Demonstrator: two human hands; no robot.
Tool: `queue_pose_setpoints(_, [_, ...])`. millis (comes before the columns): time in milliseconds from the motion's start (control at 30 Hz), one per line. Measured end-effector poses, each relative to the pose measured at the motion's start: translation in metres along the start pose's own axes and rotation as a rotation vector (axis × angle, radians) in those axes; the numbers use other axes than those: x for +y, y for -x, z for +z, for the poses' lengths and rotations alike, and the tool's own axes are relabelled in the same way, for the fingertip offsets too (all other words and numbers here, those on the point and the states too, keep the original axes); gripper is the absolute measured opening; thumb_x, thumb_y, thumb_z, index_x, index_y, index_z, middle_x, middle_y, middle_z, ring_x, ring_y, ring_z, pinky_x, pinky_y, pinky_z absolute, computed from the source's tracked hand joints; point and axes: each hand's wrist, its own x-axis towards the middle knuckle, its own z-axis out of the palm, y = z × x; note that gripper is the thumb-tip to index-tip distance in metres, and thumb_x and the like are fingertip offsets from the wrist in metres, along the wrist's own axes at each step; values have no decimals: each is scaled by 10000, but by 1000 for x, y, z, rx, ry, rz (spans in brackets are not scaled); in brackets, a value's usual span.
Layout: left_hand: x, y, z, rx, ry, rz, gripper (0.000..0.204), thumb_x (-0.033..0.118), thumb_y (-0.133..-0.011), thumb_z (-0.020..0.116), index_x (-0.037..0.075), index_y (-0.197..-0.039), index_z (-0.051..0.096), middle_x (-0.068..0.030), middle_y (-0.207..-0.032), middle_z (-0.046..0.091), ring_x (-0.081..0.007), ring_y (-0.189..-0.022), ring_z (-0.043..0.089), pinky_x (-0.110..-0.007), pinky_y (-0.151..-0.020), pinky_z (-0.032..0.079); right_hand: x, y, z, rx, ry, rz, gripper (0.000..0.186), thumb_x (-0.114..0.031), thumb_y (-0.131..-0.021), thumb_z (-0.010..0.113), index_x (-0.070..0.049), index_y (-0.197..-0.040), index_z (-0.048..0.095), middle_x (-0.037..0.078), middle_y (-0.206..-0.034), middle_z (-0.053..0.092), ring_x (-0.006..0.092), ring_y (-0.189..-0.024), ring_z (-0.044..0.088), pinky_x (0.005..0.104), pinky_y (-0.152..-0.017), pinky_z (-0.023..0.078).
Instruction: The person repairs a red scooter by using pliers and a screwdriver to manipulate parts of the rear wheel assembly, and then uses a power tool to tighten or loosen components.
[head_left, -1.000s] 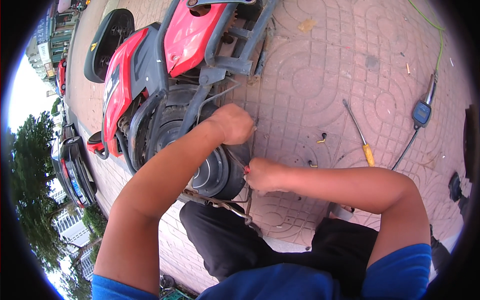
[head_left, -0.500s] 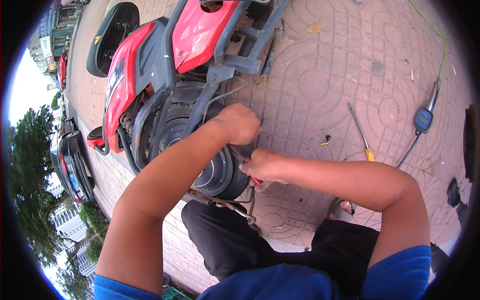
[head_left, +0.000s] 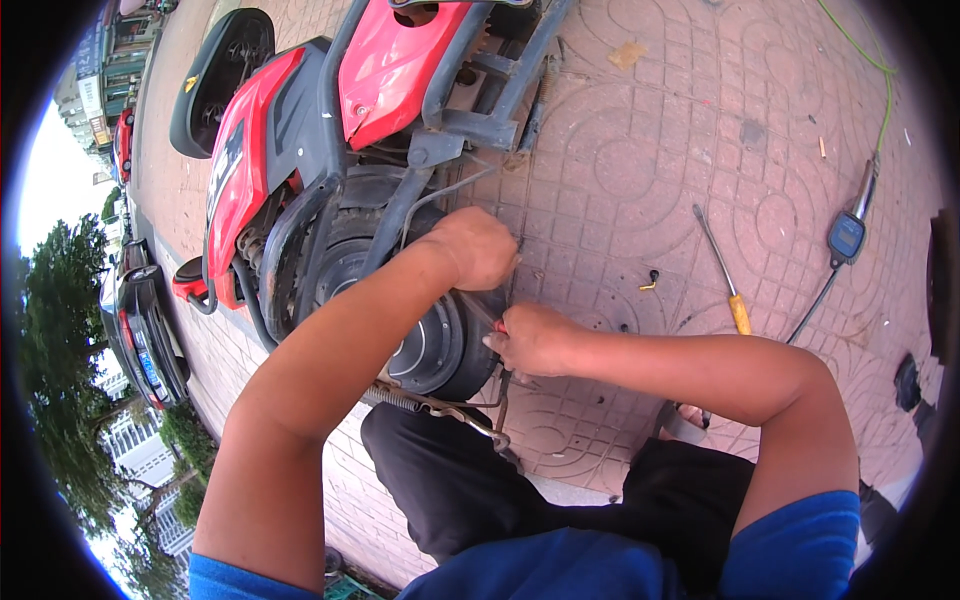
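Note:
A black tyre (head_left: 470,365) with a dark hub (head_left: 428,345) belongs to a red and grey motor vehicle (head_left: 395,75). My left hand (head_left: 478,250) is closed in a fist against the tyre's edge; what its fingers hold is hidden. Just below it, my right hand (head_left: 540,340) is wrapped round a red-handled tool (head_left: 501,326). A thin metal length runs from this tool toward the tyre, and its tip is hidden. Beneath the wheel, a coil spring (head_left: 395,398) and a metal stand bar (head_left: 500,436) lie close to my knee.
On the paving to the right lie a screwdriver with a yellow handle (head_left: 739,312), a small black and yellow piece (head_left: 652,281) and a digital gauge (head_left: 846,238) on a green hose (head_left: 890,110). Parked cars (head_left: 145,330) stand at far left. A person's foot (head_left: 908,384) shows at far right.
My right hand has shifted slightly right and turned, so less of the red handle shows. My left hand stays at the tyre. The foot at far right has moved a little.

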Motion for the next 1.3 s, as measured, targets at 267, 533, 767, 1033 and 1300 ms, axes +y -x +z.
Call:
queue_pose_setpoints(267, [1,-3,1,-2,2,-3,459,372,-1043,548,48,-835,799,-206,-886,767,-425,-887,741,-523,-835,580,-9,-9,-18,-90,276,9,276,-170,-936,665,88,-941,765,250,-856,766,383,-827,776,473,-785,611])
queue_pose_setpoints(533, [2,0,-8,-54,29,-12,360,322,-966,602,41,-861,802,-205,-933,773,-416,-940,742,-507,-855,583,-45,-5,-43,-158,589,-11,266,-71,-821,637,87,-971,790,287,-1028,767,404,-1020,765,485,-854,610])
queue_pose_setpoints(767, [-3,1,-3,-53,19,-1,256,256,-875,650,59,-914,808,-179,-992,786,-387,-1002,749,-493,-870,587,-68,-16,-51,-289,943,-89,261,-85,-826,647,22,-989,821,235,-1064,784,371,-1023,769,465,-853,612])
queue_pose_setpoints(1033, [-1,0,-3,-56,39,5,314,289,-927,608,54,-898,814,-183,-982,788,-384,-982,756,-490,-864,592,-33,0,-44,-73,805,-66,232,-160,-890,663,-10,-986,812,206,-1031,787,380,-998,761,481,-868,607])
queue_pose_setpoints(1300, [-3,0,3,-41,25,15,403,328,-973,560,25,-892,814,-194,-963,787,-404,-950,755,-501,-874,590,33,50,-53,-73,389,-15,339,-272,-1003,624,14,-878,754,198,-837,770,324,-799,772,438,-761,597])
